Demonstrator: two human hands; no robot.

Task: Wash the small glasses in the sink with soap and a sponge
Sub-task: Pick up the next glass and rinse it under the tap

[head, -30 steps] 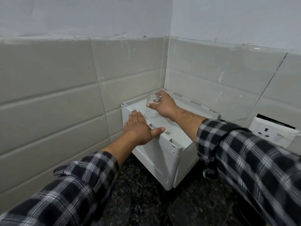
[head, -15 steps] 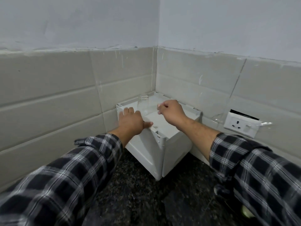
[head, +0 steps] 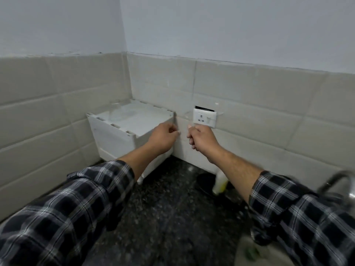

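Note:
A small clear glass [head: 115,110] stands on top of a white plastic box [head: 115,139] in the tiled corner; it is blurred and faint. My left hand [head: 164,135] hangs in the air at the box's right front corner, fingers loosely curled, holding nothing. My right hand [head: 199,138] is just right of it, in front of the wall, also loosely curled and empty. Both hands are well clear of the glass. Both sleeves are checked.
A white wall socket [head: 204,118] sits behind my right hand. A pale yellow bottle [head: 221,184] stands on the dark speckled counter [head: 169,217] under my right forearm. A metal tap [head: 343,182] shows at the right edge, with a pale rim [head: 247,252] at the bottom right.
My right hand let go of the glass, which stays on the box. Both hands drew back to the right, off the box. The view swung right, bringing the tap into sight.

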